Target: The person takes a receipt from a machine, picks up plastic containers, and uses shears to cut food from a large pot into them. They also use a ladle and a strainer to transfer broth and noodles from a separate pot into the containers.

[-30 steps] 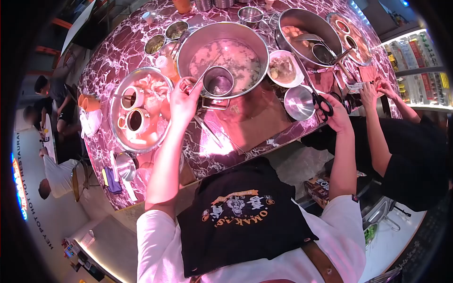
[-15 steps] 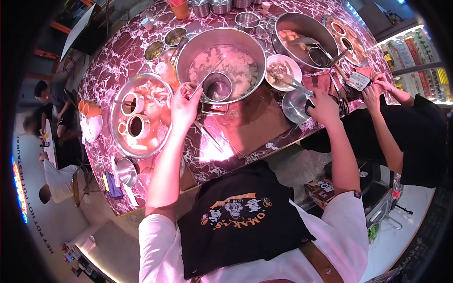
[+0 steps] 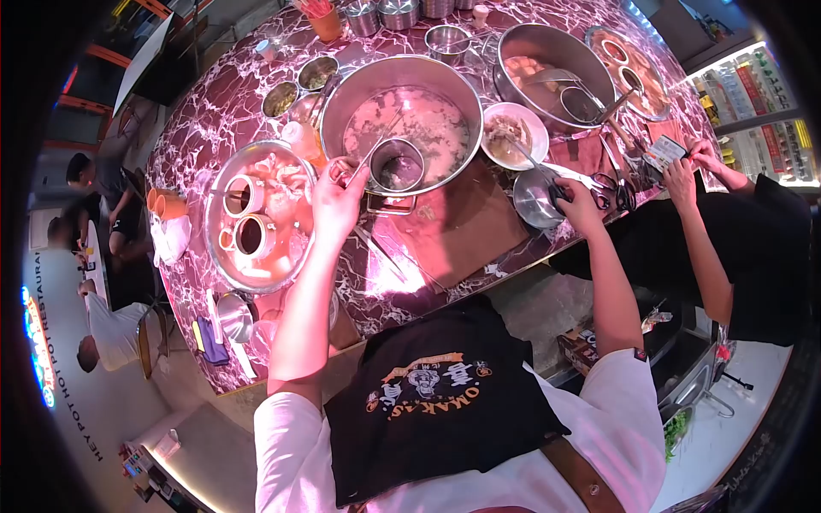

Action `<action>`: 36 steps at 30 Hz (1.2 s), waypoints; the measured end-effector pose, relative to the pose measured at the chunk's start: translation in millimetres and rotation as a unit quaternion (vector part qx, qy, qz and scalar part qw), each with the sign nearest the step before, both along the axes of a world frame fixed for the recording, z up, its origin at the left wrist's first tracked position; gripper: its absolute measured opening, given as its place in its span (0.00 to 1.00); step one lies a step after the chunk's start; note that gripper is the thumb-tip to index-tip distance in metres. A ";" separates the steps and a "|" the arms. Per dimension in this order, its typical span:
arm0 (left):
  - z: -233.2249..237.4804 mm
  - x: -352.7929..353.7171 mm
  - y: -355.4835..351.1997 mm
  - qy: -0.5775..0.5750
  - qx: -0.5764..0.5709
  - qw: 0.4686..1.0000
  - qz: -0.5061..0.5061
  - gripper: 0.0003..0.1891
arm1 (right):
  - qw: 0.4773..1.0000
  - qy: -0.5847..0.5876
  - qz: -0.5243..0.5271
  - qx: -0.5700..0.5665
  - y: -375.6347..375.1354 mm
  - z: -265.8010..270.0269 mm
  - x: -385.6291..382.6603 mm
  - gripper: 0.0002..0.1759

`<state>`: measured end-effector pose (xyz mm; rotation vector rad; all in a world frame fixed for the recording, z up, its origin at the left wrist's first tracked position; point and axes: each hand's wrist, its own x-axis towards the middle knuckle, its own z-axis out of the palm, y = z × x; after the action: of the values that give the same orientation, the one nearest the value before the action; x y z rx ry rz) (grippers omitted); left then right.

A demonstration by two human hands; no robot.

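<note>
My left hand [image 3: 336,203] is closed around the thin handle of a deep metal ladle [image 3: 398,168], whose cup rests at the near rim of a large steel pot [image 3: 468,94]. Pale broth with bits floating in it fills the pot. On the right, my right hand [image 3: 579,208] grips black-handled scissors [image 3: 560,190], and their blades point at the white bowl [image 3: 539,128] of cut food. Below the blades sits a small metal bowl [image 3: 534,201]. My fingers hide part of the scissors' handles.
A metal basin [image 3: 220,261] with meat and brown jars stands left. Another large pot [image 3: 603,64] with ladles is at back right. A brown board [image 3: 453,239] lies in front. At right, another person's hands [image 3: 682,181] hold a small card-like object [image 3: 663,152].
The scissors' blades have come lower over the white bowl and my right hand has shifted slightly. The ladle stays by the rim. The view has moved a little.
</note>
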<state>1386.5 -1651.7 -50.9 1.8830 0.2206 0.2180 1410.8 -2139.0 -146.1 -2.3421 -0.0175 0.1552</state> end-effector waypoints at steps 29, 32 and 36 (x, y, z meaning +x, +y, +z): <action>6.6 -9.4 2.2 -0.010 -0.025 1.000 -0.004 0.09 | 0.989 0.026 -0.008 -0.143 77.8 127.2 -8.6 0.27; 13.2 -11.5 0.9 0.025 -0.040 0.999 0.000 0.09 | 0.958 0.016 -0.014 -0.287 53.1 102.7 17.6 0.27; 1.4 -9.5 2.3 -0.010 -0.015 1.000 -0.009 0.10 | 0.963 0.083 -0.006 -0.256 67.3 79.5 49.9 0.27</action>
<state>1377.1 -1649.4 -49.5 1.8508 0.1936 0.2198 1460.8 -2071.7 -66.6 -2.8346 0.1339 0.3886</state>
